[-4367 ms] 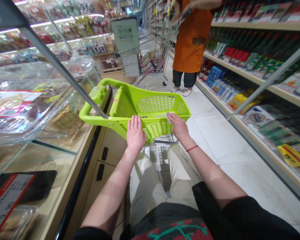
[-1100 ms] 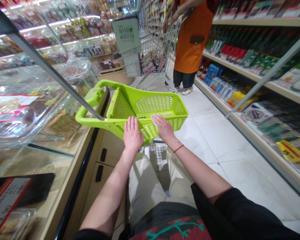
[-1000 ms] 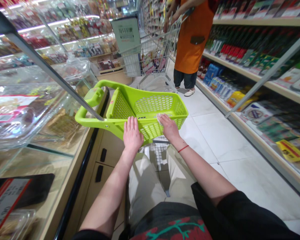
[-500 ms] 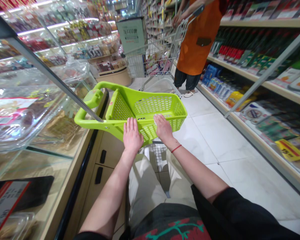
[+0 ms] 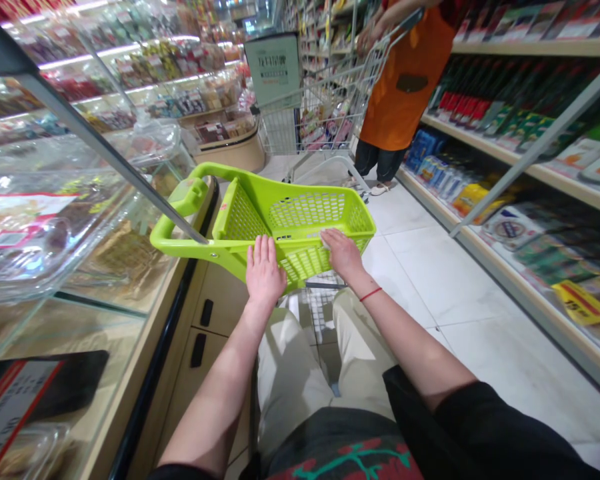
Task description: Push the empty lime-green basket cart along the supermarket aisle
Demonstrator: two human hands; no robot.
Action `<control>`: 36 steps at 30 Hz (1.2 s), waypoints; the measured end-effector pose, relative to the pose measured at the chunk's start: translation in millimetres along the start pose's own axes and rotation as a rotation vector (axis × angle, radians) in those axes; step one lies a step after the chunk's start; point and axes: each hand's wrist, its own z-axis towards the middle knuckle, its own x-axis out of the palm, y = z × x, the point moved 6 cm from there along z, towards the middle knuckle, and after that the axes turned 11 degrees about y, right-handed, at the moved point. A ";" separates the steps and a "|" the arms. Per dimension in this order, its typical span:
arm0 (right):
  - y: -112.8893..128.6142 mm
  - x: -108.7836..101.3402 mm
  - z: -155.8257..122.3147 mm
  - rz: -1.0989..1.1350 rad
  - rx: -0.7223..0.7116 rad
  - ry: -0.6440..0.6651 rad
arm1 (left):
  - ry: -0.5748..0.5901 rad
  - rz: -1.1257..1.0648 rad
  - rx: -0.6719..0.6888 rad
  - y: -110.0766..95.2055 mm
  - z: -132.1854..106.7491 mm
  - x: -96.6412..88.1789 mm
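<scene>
A lime-green plastic basket with a looped handle sits in front of my knees, empty inside. My left hand lies flat on its near rim with the fingers stretched out together. My right hand presses on the same rim further right, fingers curled over a small white cloth that barely shows under them. A red cord circles my right wrist.
A glass display case of packaged food runs along my left. Stocked shelves line the right of the aisle. Ahead, a person in an orange apron stands by a wire trolley. White tiled floor lies to the right.
My right hand has slid back and forth along the basket's near rim and now sits a little further right. The person with the trolley has drifted right. My left hand stayed put.
</scene>
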 end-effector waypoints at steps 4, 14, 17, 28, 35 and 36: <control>-49.0 -17.2 -7.3 -0.032 0.101 -0.045 | 0.005 0.000 -0.003 -1.0 -0.1 -2.2; -31.0 -17.0 2.5 -0.014 0.104 -0.027 | 0.053 0.024 0.053 -27.1 8.0 4.7; -0.8 -9.3 9.8 -0.010 0.024 0.009 | 0.086 0.026 0.132 -47.6 16.6 9.0; -13.6 -6.5 1.4 0.023 -0.032 -0.014 | 0.123 0.086 0.199 -69.7 30.7 23.2; -91.6 -29.4 -14.3 -0.013 0.153 -0.125 | 0.124 0.075 0.200 -67.9 30.1 26.7; -95.5 -29.9 -15.2 -0.018 0.166 -0.136 | 0.122 0.074 0.201 -67.8 30.1 27.4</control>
